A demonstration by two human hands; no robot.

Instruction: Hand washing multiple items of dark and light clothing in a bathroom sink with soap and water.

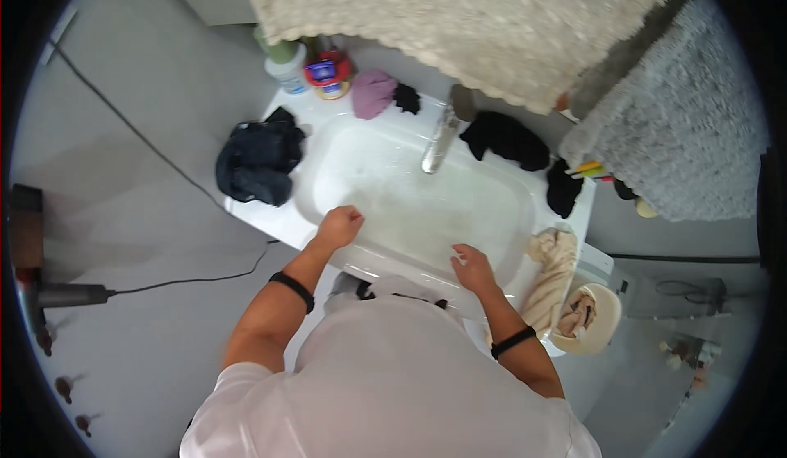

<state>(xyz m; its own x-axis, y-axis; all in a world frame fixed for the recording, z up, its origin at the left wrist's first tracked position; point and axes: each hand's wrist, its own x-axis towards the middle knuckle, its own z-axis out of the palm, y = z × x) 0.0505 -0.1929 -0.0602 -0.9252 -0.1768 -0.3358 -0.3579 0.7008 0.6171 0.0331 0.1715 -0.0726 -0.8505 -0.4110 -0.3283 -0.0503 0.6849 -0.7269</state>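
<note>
A white sink basin [393, 178] holding cloudy water lies before me, with a metal faucet [440, 141] reaching over its far side. My left hand [341, 226] is above the basin's near left edge, its fingers curled and nothing visible in them. Over the near right part of the basin, my right hand [473, 266] holds nothing, fingers apart and slightly bent. Dark folded clothing [261, 158] rests on the left rim. A beige cloth [553, 273] drapes over the right rim. Black cloths [507, 141] and a purple cloth [372, 93] lie along the far rim.
A pump bottle [287, 68] and a red container [335, 68] stand at the far left corner. A cream fluffy towel [467, 22] and a grey one [682, 114] hang ahead. Right of the sink is a cream bin [605, 329] with cloth inside. A hair dryer [74, 295] hangs at left.
</note>
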